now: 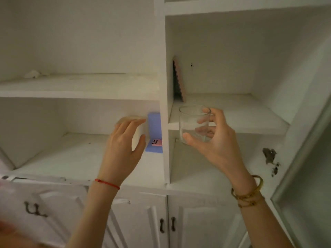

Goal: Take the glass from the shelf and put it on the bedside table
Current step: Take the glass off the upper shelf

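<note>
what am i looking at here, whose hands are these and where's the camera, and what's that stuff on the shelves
There is no machine here. A person wears one camera on the head, so the single picture looks forward and down at their own two hands in front of a white shelf unit.

The right hand, with gold bangles at the wrist, holds a clear glass by its side, in front of the right-hand shelf. The glass looks empty.

The left hand, with a red thread at the wrist, is open and holds nothing. It is raised in front of the lower left compartment.

In that compartment a blue item leans in the corner with a small pink thing at its foot. On the right shelf a thin brownish board leans against the side wall. Below are closed cupboard doors.
</note>
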`<action>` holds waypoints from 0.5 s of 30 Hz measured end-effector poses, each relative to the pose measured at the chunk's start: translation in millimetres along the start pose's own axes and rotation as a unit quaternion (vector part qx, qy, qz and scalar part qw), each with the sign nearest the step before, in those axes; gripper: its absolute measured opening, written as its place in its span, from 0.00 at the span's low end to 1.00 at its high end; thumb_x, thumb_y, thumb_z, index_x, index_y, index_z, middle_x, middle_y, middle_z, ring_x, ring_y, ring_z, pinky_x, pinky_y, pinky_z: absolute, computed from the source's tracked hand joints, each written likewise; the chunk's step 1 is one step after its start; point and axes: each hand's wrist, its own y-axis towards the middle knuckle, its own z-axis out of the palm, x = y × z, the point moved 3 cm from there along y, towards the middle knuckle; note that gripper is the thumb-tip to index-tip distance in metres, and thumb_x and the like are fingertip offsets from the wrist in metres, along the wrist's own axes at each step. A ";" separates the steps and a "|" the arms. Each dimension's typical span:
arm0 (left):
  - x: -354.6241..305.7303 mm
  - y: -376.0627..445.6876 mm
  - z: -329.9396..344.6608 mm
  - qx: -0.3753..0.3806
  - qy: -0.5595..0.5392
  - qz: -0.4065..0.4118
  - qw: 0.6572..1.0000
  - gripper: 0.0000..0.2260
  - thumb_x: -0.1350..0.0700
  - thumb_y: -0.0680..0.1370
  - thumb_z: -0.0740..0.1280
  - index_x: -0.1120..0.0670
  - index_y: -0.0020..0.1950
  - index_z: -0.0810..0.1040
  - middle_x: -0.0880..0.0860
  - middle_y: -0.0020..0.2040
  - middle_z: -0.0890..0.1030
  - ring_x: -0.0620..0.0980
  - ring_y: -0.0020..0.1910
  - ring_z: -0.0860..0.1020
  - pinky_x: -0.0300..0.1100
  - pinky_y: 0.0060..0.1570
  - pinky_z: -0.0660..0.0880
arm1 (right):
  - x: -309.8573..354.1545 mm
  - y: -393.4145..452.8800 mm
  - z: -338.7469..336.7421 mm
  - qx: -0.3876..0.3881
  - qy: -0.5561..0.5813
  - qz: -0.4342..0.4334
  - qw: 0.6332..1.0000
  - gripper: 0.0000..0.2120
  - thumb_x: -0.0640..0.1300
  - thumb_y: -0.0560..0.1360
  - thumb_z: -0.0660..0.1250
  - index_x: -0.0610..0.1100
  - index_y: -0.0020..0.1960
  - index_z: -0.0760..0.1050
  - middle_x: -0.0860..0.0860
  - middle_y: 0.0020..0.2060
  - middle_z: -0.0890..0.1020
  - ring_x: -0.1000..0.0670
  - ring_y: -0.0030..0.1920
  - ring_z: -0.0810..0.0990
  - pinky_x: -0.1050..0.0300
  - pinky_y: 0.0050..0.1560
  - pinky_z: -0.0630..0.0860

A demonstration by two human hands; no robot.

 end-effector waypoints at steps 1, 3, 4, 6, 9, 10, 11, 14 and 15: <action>4.1 -9.4 0.3 0.006 0.003 -0.007 1.000 0.16 0.61 0.77 0.65 0.55 0.65 0.75 0.52 0.61 0.78 0.53 0.62 0.73 0.44 0.62 0.70 | -5.3 -7.8 4.6 0.008 0.003 0.010 1.000 0.36 0.56 0.64 0.77 0.52 0.66 0.66 0.56 0.54 0.77 0.58 0.50 0.82 0.66 0.49 0.80; 12.6 -29.0 1.2 0.020 0.018 -0.028 0.999 0.17 0.61 0.77 0.66 0.55 0.66 0.75 0.52 0.60 0.78 0.54 0.60 0.74 0.45 0.60 0.71 | -16.0 -23.1 13.6 0.024 0.015 0.033 0.999 0.36 0.55 0.64 0.78 0.52 0.67 0.66 0.59 0.54 0.76 0.59 0.51 0.81 0.68 0.49 0.79; 16.8 -39.2 1.8 0.028 0.025 -0.040 0.999 0.17 0.60 0.77 0.66 0.55 0.66 0.75 0.53 0.60 0.78 0.54 0.60 0.74 0.46 0.59 0.72 | -20.5 -30.2 17.8 0.030 0.022 0.045 0.998 0.36 0.54 0.64 0.79 0.52 0.67 0.66 0.59 0.54 0.76 0.59 0.51 0.81 0.67 0.50 0.78; 24.6 -60.2 2.1 0.043 0.032 -0.065 0.996 0.17 0.59 0.77 0.65 0.55 0.66 0.75 0.53 0.61 0.78 0.54 0.61 0.74 0.48 0.60 0.72 | -29.2 -44.3 25.0 0.032 0.031 0.062 0.997 0.35 0.52 0.64 0.80 0.52 0.66 0.66 0.55 0.54 0.78 0.56 0.51 0.82 0.67 0.50 0.77; 34.2 -89.9 0.6 0.061 0.037 -0.101 0.992 0.16 0.58 0.78 0.64 0.55 0.67 0.75 0.52 0.62 0.78 0.53 0.63 0.73 0.50 0.62 0.72 | -37.6 -64.7 36.0 0.037 0.036 0.079 0.996 0.36 0.49 0.64 0.80 0.50 0.66 0.67 0.53 0.54 0.79 0.55 0.51 0.83 0.69 0.50 0.76; 36.6 -99.6 0.0 0.067 0.038 -0.114 0.991 0.16 0.58 0.78 0.64 0.55 0.67 0.75 0.52 0.62 0.78 0.53 0.63 0.73 0.50 0.63 0.72 | -39.6 -71.2 39.6 0.041 0.037 0.083 0.995 0.36 0.48 0.64 0.80 0.50 0.66 0.67 0.52 0.55 0.79 0.55 0.51 0.83 0.70 0.50 0.75; 38.6 -109.1 -0.7 0.074 0.037 -0.126 0.989 0.17 0.58 0.78 0.64 0.55 0.67 0.75 0.52 0.62 0.78 0.53 0.63 0.73 0.50 0.63 0.71 | -41.2 -78.0 43.1 0.045 0.041 0.087 0.994 0.36 0.47 0.64 0.80 0.49 0.67 0.67 0.52 0.55 0.79 0.55 0.51 0.83 0.72 0.50 0.75; 43.4 -137.7 -3.5 0.092 0.034 -0.163 0.982 0.17 0.59 0.78 0.64 0.54 0.67 0.75 0.52 0.62 0.78 0.53 0.64 0.73 0.50 0.64 0.71 | -45.9 -98.2 53.8 0.066 0.055 0.100 0.991 0.34 0.46 0.65 0.80 0.53 0.65 0.66 0.54 0.57 0.77 0.55 0.53 0.83 0.73 0.51 0.74; 44.6 -147.1 -4.8 0.097 0.035 -0.174 0.979 0.17 0.59 0.78 0.64 0.54 0.67 0.75 0.52 0.62 0.78 0.53 0.64 0.73 0.50 0.64 0.71 | -47.5 -104.9 58.0 0.076 0.056 0.102 0.990 0.34 0.47 0.65 0.80 0.54 0.65 0.66 0.54 0.57 0.77 0.55 0.54 0.82 0.73 0.51 0.74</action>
